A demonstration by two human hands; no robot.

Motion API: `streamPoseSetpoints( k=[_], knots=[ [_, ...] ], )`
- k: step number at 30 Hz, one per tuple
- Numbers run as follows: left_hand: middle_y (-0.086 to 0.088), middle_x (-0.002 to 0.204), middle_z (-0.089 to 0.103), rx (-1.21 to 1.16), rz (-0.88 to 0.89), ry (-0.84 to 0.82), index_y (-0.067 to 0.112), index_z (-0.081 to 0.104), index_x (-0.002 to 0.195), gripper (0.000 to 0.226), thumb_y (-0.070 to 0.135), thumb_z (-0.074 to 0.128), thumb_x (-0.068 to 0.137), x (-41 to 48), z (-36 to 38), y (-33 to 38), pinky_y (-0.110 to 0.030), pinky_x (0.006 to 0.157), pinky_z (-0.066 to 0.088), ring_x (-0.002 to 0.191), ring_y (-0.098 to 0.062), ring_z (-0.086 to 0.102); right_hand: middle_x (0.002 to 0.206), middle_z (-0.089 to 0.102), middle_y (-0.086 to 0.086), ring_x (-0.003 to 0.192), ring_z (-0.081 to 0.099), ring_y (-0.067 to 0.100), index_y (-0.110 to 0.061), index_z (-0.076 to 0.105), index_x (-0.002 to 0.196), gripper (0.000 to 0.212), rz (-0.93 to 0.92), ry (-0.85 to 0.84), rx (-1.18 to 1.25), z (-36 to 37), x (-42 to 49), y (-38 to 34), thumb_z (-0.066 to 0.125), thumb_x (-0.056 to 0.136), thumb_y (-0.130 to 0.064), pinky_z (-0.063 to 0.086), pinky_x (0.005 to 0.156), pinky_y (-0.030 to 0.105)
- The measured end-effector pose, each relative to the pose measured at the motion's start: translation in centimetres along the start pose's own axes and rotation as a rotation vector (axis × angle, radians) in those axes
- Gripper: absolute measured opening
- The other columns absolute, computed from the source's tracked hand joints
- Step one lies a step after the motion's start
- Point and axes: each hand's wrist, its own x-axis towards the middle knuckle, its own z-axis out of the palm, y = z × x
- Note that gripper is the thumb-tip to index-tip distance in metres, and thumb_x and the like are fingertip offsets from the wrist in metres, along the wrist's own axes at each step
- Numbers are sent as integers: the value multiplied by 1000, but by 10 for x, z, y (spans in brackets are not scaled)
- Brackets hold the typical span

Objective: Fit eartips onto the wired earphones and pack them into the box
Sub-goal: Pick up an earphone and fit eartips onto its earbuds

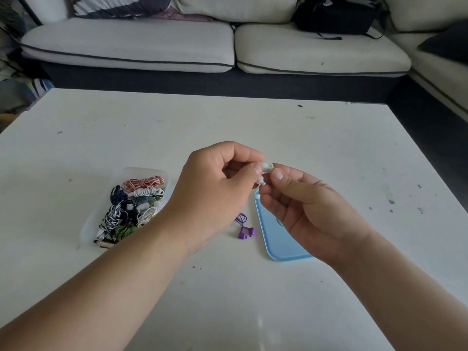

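Head view: tiny white earphone (265,171) between left hand (215,196) and right hand (311,211)

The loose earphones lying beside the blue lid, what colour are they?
The earphones are purple; the head view shows them.

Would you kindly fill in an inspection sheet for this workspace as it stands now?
Surface: white table, scuffed, with small dark specks.
Job's things: clear box at left, open, holding coiled earphones; blue lid lying flat at right; purple earphones on the table between them.
Clutter: nothing seen beyond the specks.
Hands: left hand and right hand both pinch a small white earpiece above the table.
Cables: the coils in the box are bundled; the purple cable is partly hidden behind the left hand.
Surroundings: pale sofa behind the table, black bag on it.
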Motion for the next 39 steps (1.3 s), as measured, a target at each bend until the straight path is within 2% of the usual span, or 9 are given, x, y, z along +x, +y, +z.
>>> streamPoseSetpoints(
  k=[9, 14, 20, 30, 36, 39],
  knots=[
    [5, 81, 78, -2, -4, -17, 24, 77, 96, 13, 12, 72, 95, -2, -1, 1, -21, 77, 56, 81, -8, 75, 92, 72, 8, 81, 70, 16, -6, 71, 95, 12, -17, 5, 11, 1, 1, 0, 65, 89, -15, 60, 74, 25],
    [5, 79, 78, 15, 15, -32, 24, 77, 95, 14, 11, 71, 94, -2, -1, 2, -23, 75, 58, 79, -9, 74, 89, 73, 9, 80, 71, 16, -7, 73, 91, 12, -37, -4, -9, 2, 0, 0, 63, 89, -14, 60, 74, 25],
    [4, 78, 78, -10, 13, 4, 22, 77, 96, 13, 11, 71, 95, -1, -1, 3, -11, 63, 48, 67, 0, 68, 91, 73, 11, 82, 70, 18, -5, 73, 92, 14, -60, 0, -27, 2, 1, 1, 65, 85, -14, 61, 76, 27],
    [6, 78, 78, 2, 56, 38, 18, 76, 97, 11, 9, 70, 96, -1, 2, 2, -8, 60, 47, 67, 0, 69, 86, 74, 10, 83, 72, 18, 0, 72, 98, 18, -107, -1, -31, 5, -2, 1, 64, 87, -12, 60, 78, 26],
    [7, 79, 78, 2, 64, 72, 19, 75, 96, 10, 10, 70, 95, -1, 5, 1, -10, 57, 47, 60, 1, 66, 94, 73, 15, 94, 69, 24, 3, 71, 101, 22, -131, 17, -13, 7, -2, 5, 67, 86, -12, 59, 93, 33],
    [7, 79, 79, -28, 55, 72, 15, 75, 96, 9, 8, 70, 95, 0, 6, 2, -10, 60, 49, 67, -1, 72, 95, 71, 16, 95, 68, 25, 5, 72, 104, 24, -143, 32, -4, 9, -2, 6, 67, 87, -12, 57, 98, 36]
  ],
)
